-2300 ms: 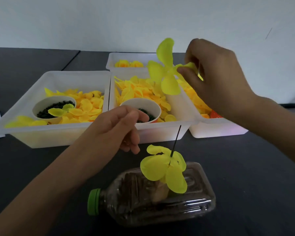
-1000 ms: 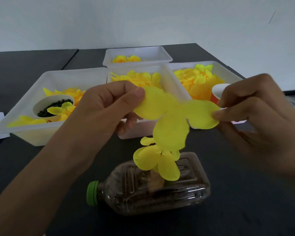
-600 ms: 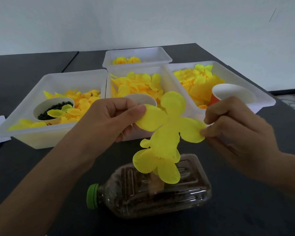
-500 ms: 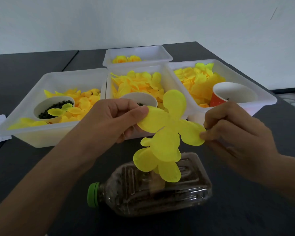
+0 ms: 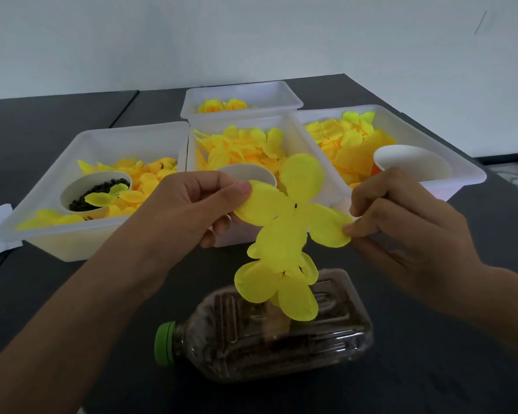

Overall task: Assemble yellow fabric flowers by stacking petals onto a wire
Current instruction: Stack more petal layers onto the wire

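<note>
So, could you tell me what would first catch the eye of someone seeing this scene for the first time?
Centre frame, a four-lobed yellow petal piece is held spread between the left hand and the right hand, each pinching an outer lobe. Just below it, another yellow petal layer sits above a clear plastic bottle with a green cap, lying on its side. Behind stand white trays heaped with yellow petals.

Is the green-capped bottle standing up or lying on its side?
On its side: the bottle lies flat on the table, its green cap pointing left.
</note>
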`<state>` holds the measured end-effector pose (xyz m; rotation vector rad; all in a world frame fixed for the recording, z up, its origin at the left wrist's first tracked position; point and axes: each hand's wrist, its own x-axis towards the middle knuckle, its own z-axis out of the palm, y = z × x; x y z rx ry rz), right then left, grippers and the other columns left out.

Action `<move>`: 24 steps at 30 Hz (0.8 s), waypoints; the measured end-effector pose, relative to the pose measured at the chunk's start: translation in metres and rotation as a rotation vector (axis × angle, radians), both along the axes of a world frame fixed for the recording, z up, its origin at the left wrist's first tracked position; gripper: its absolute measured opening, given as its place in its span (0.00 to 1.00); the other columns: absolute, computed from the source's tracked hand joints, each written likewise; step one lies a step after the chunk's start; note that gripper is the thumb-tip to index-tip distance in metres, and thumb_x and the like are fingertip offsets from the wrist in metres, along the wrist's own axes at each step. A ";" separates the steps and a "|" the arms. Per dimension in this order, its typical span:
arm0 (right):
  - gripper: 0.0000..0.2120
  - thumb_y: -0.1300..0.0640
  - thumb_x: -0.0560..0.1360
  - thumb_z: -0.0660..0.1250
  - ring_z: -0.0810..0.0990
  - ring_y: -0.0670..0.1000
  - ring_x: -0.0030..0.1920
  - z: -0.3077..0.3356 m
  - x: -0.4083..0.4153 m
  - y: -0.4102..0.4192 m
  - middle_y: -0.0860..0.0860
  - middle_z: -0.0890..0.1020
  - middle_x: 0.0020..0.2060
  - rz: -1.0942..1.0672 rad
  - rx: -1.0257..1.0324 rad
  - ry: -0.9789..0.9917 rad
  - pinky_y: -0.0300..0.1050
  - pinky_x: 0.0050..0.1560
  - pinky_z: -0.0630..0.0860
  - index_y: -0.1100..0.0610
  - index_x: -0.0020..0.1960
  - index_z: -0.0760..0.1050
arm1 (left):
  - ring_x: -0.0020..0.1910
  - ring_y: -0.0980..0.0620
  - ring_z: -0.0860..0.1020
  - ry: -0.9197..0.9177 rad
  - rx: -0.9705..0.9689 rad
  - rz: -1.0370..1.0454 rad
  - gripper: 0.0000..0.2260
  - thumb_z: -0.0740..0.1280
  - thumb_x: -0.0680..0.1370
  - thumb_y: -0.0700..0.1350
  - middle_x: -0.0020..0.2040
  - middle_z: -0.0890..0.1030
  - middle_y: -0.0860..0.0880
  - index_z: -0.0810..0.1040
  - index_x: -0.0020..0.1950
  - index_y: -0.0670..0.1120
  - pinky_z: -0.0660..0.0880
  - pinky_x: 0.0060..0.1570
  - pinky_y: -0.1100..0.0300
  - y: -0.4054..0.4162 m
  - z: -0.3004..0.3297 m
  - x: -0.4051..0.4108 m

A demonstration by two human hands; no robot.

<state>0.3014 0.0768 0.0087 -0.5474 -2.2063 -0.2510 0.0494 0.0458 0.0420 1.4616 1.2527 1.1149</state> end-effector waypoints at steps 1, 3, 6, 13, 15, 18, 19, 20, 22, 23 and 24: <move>0.11 0.63 0.77 0.65 0.73 0.56 0.39 -0.002 0.000 -0.001 0.55 0.75 0.43 0.003 -0.008 -0.002 0.48 0.36 0.70 0.65 0.37 0.78 | 0.26 0.58 0.68 0.008 -0.005 -0.002 0.12 0.67 0.68 0.56 0.30 0.72 0.46 0.82 0.34 0.49 0.66 0.25 0.68 0.000 -0.002 -0.001; 0.12 0.62 0.77 0.66 0.73 0.54 0.40 -0.005 0.000 -0.001 0.52 0.72 0.46 -0.001 -0.020 -0.007 0.45 0.37 0.70 0.65 0.37 0.78 | 0.27 0.57 0.68 0.025 -0.026 -0.012 0.13 0.67 0.68 0.56 0.31 0.73 0.45 0.82 0.36 0.47 0.66 0.25 0.67 0.001 -0.005 -0.002; 0.12 0.62 0.77 0.66 0.72 0.53 0.38 -0.011 0.000 -0.002 0.51 0.71 0.46 -0.005 -0.049 -0.029 0.42 0.37 0.68 0.65 0.36 0.78 | 0.27 0.58 0.69 0.061 -0.072 -0.029 0.14 0.67 0.68 0.56 0.31 0.74 0.45 0.81 0.37 0.45 0.67 0.25 0.68 -0.001 -0.010 -0.005; 0.11 0.61 0.78 0.64 0.69 0.46 0.38 -0.028 -0.001 -0.009 0.54 0.76 0.42 0.044 -0.118 -0.134 0.37 0.37 0.69 0.62 0.37 0.76 | 0.26 0.61 0.70 0.240 -0.100 -0.068 0.15 0.64 0.68 0.59 0.25 0.74 0.55 0.77 0.33 0.47 0.68 0.27 0.70 -0.003 -0.023 -0.008; 0.09 0.60 0.79 0.62 0.67 0.44 0.39 -0.031 -0.003 -0.012 0.53 0.75 0.43 0.071 -0.145 -0.127 0.39 0.34 0.69 0.60 0.40 0.73 | 0.25 0.62 0.70 0.254 -0.098 -0.087 0.15 0.64 0.69 0.59 0.25 0.74 0.55 0.76 0.33 0.48 0.68 0.28 0.71 -0.004 -0.026 -0.008; 0.07 0.60 0.79 0.62 0.65 0.42 0.40 -0.034 -0.005 -0.013 0.50 0.72 0.45 0.101 -0.164 -0.127 0.38 0.34 0.68 0.56 0.43 0.69 | 0.26 0.62 0.69 0.252 -0.099 -0.112 0.13 0.64 0.70 0.58 0.25 0.74 0.55 0.76 0.29 0.54 0.67 0.29 0.72 -0.003 -0.032 -0.010; 0.06 0.61 0.79 0.64 0.66 0.42 0.40 -0.036 -0.005 -0.014 0.49 0.71 0.45 0.102 -0.163 -0.143 0.38 0.34 0.68 0.55 0.44 0.68 | 0.26 0.62 0.69 0.261 -0.095 -0.116 0.13 0.64 0.71 0.58 0.26 0.74 0.55 0.76 0.29 0.55 0.66 0.29 0.72 -0.002 -0.034 -0.010; 0.07 0.61 0.78 0.65 0.66 0.42 0.40 -0.039 -0.005 -0.015 0.48 0.71 0.46 0.099 -0.162 -0.163 0.38 0.34 0.69 0.55 0.44 0.67 | 0.26 0.61 0.69 0.274 -0.093 -0.116 0.13 0.64 0.71 0.59 0.26 0.74 0.55 0.76 0.29 0.55 0.66 0.29 0.72 -0.002 -0.037 -0.011; 0.09 0.63 0.76 0.66 0.65 0.42 0.40 -0.044 -0.005 -0.017 0.48 0.70 0.46 0.098 -0.171 -0.184 0.40 0.33 0.69 0.54 0.45 0.67 | 0.26 0.61 0.69 0.295 -0.112 -0.128 0.13 0.64 0.70 0.60 0.26 0.74 0.55 0.77 0.29 0.55 0.66 0.29 0.72 -0.003 -0.043 -0.011; 0.09 0.63 0.77 0.66 0.65 0.43 0.40 -0.046 -0.006 -0.019 0.48 0.70 0.46 0.101 -0.179 -0.181 0.41 0.33 0.69 0.54 0.44 0.67 | 0.27 0.60 0.68 0.297 -0.132 -0.142 0.13 0.64 0.70 0.60 0.26 0.73 0.55 0.77 0.30 0.55 0.66 0.29 0.71 -0.004 -0.046 -0.010; 0.09 0.63 0.77 0.66 0.66 0.44 0.40 -0.048 -0.006 -0.020 0.48 0.70 0.45 0.106 -0.186 -0.177 0.41 0.33 0.69 0.54 0.44 0.67 | 0.27 0.59 0.68 0.295 -0.148 -0.158 0.13 0.64 0.70 0.60 0.26 0.72 0.55 0.77 0.30 0.55 0.65 0.29 0.71 -0.005 -0.050 -0.009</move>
